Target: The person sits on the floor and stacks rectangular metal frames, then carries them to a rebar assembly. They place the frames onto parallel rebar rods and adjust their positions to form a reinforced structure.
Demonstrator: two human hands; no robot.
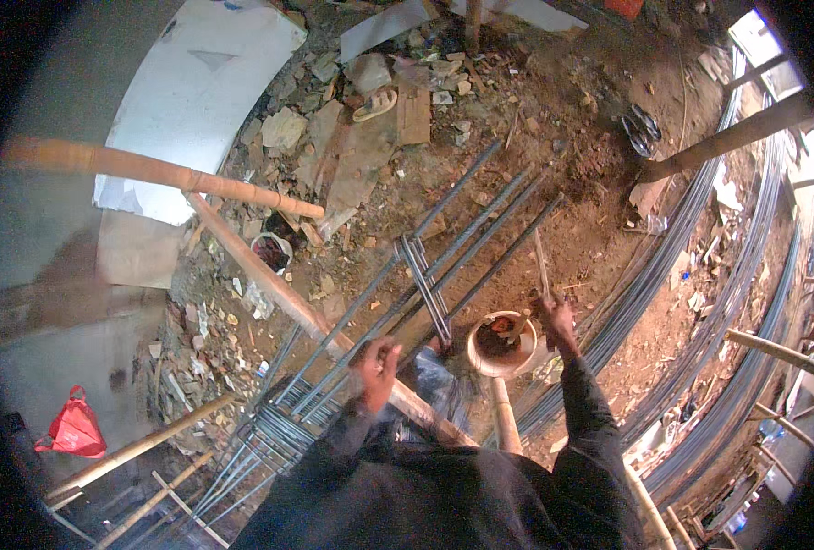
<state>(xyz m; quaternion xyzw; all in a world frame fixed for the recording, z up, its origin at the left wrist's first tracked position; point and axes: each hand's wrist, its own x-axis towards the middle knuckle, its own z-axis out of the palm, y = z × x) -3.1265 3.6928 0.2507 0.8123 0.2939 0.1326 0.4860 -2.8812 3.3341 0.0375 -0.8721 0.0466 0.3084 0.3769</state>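
Observation:
My left hand (376, 374) is raised beside a wooden pole, its fingers apart and no object visible in it. My right hand (557, 321) is bent closed to the right of a round bucket (491, 368) with dark contents. A thin light stick (542, 259) reaches up to its fingertips; whether the hand grips it or something smaller, I cannot make out. Ahead of my hands, long steel rebars (462, 185) run slantwise, with a bundle of bent steel stirrups (423, 284) hanging across them. More stirrups (283, 431) are gathered on the bars at lower left.
A wooden pole (260, 272) crosses diagonally towards me, and a bamboo pole (242, 188) juts in from the left. Long bundles of rebar (673, 247) curve along the right. Rubble, a white bucket (283, 247), a dark pair of shoes (641, 130) and a red bag (75, 428) lie around.

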